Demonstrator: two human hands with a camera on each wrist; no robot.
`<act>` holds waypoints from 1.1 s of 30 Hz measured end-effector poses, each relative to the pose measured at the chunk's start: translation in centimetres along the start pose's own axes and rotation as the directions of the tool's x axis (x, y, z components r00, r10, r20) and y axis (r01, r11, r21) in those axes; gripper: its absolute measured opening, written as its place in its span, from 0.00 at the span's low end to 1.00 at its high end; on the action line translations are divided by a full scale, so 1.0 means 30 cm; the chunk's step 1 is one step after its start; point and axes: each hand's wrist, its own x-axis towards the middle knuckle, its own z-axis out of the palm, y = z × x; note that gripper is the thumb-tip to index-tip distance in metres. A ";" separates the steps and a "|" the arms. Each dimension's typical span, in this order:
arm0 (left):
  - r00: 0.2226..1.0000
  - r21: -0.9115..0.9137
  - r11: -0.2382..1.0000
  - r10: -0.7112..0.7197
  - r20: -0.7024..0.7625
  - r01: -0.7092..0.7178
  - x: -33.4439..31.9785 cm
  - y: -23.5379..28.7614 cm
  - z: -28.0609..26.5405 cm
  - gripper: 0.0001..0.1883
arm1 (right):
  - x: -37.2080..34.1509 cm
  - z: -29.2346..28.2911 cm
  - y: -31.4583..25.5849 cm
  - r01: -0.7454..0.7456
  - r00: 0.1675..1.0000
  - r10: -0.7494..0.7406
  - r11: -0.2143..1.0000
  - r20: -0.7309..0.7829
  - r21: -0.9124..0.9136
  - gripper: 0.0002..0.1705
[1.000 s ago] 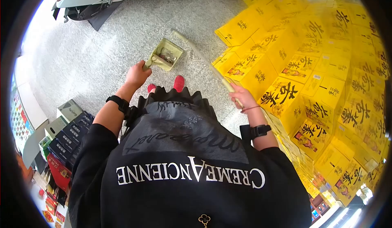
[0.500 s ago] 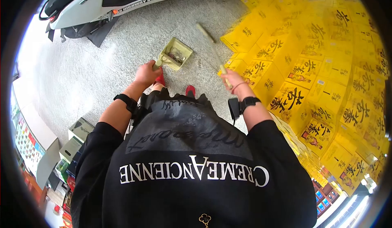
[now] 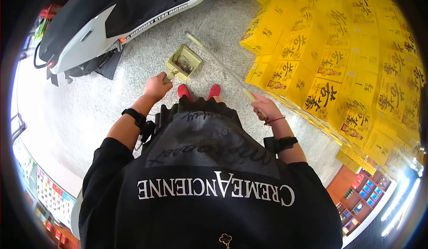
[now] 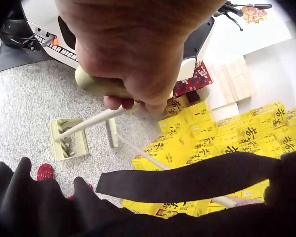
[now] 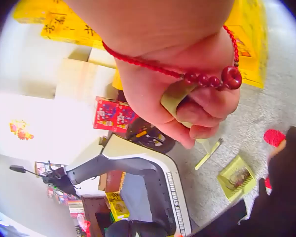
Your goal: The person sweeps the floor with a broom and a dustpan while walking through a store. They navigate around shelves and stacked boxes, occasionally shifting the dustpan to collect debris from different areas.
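My left hand [image 3: 157,87] grips the top of the long handle of a pale green dustpan [image 3: 190,53]. The pan is low over the speckled floor in front of my feet, with dark, stringy litter inside. In the left wrist view its handle [image 4: 91,120] runs down to the comb-like teeth of the pan. My right hand [image 3: 266,107] holds the pale green grip of a broom [image 3: 223,68]. The broom slants forward and left, its narrow head [image 4: 112,132] close beside the dustpan. A beaded red bracelet [image 5: 202,80] circles the right wrist.
Ahead and left stands a white and black scooter [image 3: 84,35]. Yellow printed cartons [image 3: 330,70] are stacked high along the right. Red shoes [image 3: 215,90] show below my black shirt. Shelves with small packages [image 3: 368,195] are at lower right.
The view has turned, bringing in more of the scooter. The broom head swung right, then back left beside the dustpan, as my right hand came in and went out again. The feet have stepped.
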 end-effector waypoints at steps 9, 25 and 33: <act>0.999 -0.004 1.000 -0.021 -0.034 0.021 0.138 0.019 -0.082 0.17 | 0.389 -0.180 -0.343 0.226 0.962 -0.235 0.971 -0.142 -0.077 0.28; 0.994 -0.007 0.994 -0.105 -0.030 0.105 0.403 0.211 -0.124 0.18 | 0.409 -0.267 -0.314 0.034 0.996 -0.021 0.988 0.087 -0.154 0.28; 0.978 -0.045 0.979 -0.202 -0.054 0.200 0.444 0.283 -0.140 0.19 | 0.444 -0.515 -0.448 0.356 0.925 -0.369 0.767 0.087 -0.534 0.31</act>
